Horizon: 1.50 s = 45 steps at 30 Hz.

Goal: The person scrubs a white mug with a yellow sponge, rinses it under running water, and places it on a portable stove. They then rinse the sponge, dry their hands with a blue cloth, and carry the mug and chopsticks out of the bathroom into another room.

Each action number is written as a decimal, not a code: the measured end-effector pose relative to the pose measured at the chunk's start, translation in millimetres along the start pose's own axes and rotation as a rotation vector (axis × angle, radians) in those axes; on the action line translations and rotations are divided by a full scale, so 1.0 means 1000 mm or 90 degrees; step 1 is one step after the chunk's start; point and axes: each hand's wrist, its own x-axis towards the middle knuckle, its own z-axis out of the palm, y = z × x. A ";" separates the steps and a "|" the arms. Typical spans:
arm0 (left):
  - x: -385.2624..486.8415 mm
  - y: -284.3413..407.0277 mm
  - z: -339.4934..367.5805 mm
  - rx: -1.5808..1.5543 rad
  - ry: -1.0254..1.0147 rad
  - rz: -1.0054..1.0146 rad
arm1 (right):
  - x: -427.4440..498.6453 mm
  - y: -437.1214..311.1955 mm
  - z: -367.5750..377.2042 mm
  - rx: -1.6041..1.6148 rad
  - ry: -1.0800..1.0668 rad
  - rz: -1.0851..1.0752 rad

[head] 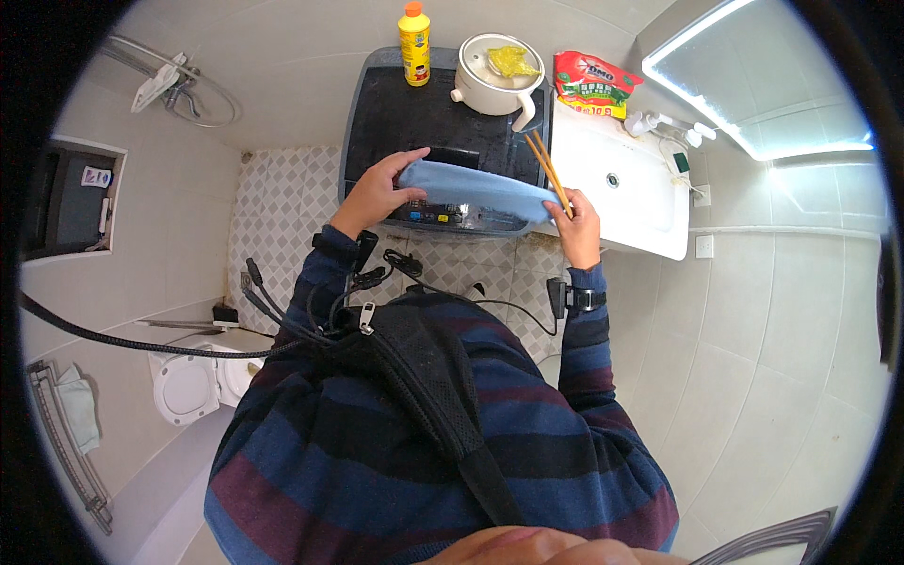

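Note:
A folded light-blue cloth (480,189) stretches between my two hands over the front of a washing machine's dark lid (395,120). My left hand (381,187) grips the cloth's left end, thumb below and fingers above. In my right hand (579,226) are the cloth's right end and a pair of wooden chopsticks (547,166), which point up and away towards a pot. That cream electric pot (487,95) has a glass lid with a crumpled yellow-green packet (513,61) on top, and stands at the lid's back right. A yellow bottle with an orange cap (415,49) stands at the back.
Right of the machine is a white washbasin (635,205) with a red detergent bag (597,81) and a white faucet (643,123). Black cables (487,302) hang between my arms. A toilet (187,388) stands at the left, and a lit mirror (763,78) is at the upper right.

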 end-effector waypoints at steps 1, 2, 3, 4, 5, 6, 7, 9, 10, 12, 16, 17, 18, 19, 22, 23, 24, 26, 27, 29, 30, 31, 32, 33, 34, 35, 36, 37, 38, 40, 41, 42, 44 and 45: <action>0.000 0.000 -0.001 0.046 -0.006 0.010 | 0.001 0.000 -0.002 -0.016 0.000 -0.006; 0.001 0.000 -0.001 0.093 -0.012 0.019 | 0.002 0.001 -0.003 -0.032 0.000 -0.012; 0.003 0.000 -0.002 0.140 -0.004 0.030 | 0.003 0.002 -0.004 -0.055 0.006 -0.001; 0.005 0.001 -0.002 0.157 0.037 0.086 | 0.003 0.004 -0.004 -0.022 0.003 -0.025; 0.007 0.001 -0.001 0.174 0.091 0.144 | 0.003 0.006 -0.003 0.022 -0.008 -0.016; 0.009 0.001 -0.001 0.209 0.118 0.192 | 0.002 0.008 -0.002 0.064 -0.016 -0.009; 0.011 0.001 0.000 0.158 0.089 0.083 | 0.002 0.010 0.000 0.106 -0.024 -0.002; 0.012 0.000 0.001 0.096 -0.009 -0.157 | -0.002 0.012 0.006 0.233 -0.022 0.151; 0.013 0.000 0.003 0.068 -0.023 -0.154 | -0.004 0.012 0.009 0.291 -0.018 0.244; 0.012 -0.002 0.010 0.022 -0.016 -0.147 | -0.005 0.008 0.021 0.409 0.018 0.212; 0.012 -0.003 0.039 -0.152 0.017 -0.151 | -0.009 -0.014 0.051 0.444 0.024 0.192; 0.011 -0.003 0.043 -0.196 -0.010 -0.137 | -0.010 -0.022 0.059 0.440 0.015 0.186; 0.010 -0.001 0.049 -0.227 -0.048 -0.141 | -0.009 -0.029 0.065 0.462 -0.022 0.180; 0.010 0.001 0.054 -0.243 -0.072 -0.169 | -0.009 -0.035 0.071 0.425 -0.068 0.183; 0.005 0.011 0.064 -0.261 -0.092 -0.005 | -0.004 -0.049 0.082 0.320 -0.220 0.108; 0.004 0.015 0.066 -0.211 -0.089 0.046 | -0.003 -0.051 0.083 0.349 -0.231 0.151; 0.005 0.017 0.063 -0.243 -0.112 0.041 | -0.003 -0.052 0.083 0.383 -0.239 0.175; 0.005 0.020 0.059 -0.230 -0.118 -0.029 | -0.002 -0.049 0.080 0.429 -0.216 0.203; 0.005 0.020 0.055 -0.213 -0.111 -0.064 | -0.002 -0.046 0.077 0.452 -0.176 0.195; 0.003 0.019 0.052 -0.278 -0.098 -0.056 | -0.002 -0.038 0.074 0.496 -0.102 0.185; 0.002 0.017 0.050 -0.279 -0.081 -0.026 | -0.003 -0.033 0.071 0.472 -0.111 0.222; 0.001 0.016 0.049 -0.274 -0.073 0.024 | -0.004 -0.028 0.070 0.463 -0.133 0.232; 0.000 0.014 0.048 -0.274 -0.075 -0.002 | -0.005 -0.023 0.070 0.454 -0.154 0.242; -0.001 0.013 0.047 -0.268 -0.084 -0.008 | -0.005 -0.019 0.071 0.420 -0.154 0.299; -0.001 0.011 0.046 -0.245 -0.081 -0.044 | -0.004 -0.017 0.077 0.419 -0.111 0.213; -0.001 0.009 0.046 -0.267 -0.079 -0.031 | -0.003 -0.016 0.083 0.393 -0.049 0.175; -0.002 0.007 0.046 -0.271 -0.066 -0.048 | 0.001 -0.015 0.087 0.353 -0.002 0.157; -0.002 0.005 0.045 -0.276 -0.053 -0.066 | 0.006 -0.013 0.089 0.388 0.036 0.154; -0.002 0.001 0.044 -0.235 -0.057 -0.098 | 0.013 -0.011 0.087 0.410 0.058 0.173; -0.002 -0.010 0.038 -0.152 -0.057 -0.148 | 0.030 -0.002 0.077 0.335 0.082 0.237; -0.002 -0.017 0.035 -0.161 -0.018 -0.161 | 0.038 0.004 0.074 0.399 0.110 0.289; 0.000 -0.025 0.031 -0.170 0.029 -0.160 | 0.051 0.012 0.073 0.466 0.131 0.276; 0.008 -0.042 0.016 -0.198 0.096 -0.130 | 0.078 0.031 0.074 0.507 0.159 0.253; 0.014 -0.051 0.005 -0.192 0.130 -0.116 | 0.089 0.043 0.078 0.489 0.159 0.228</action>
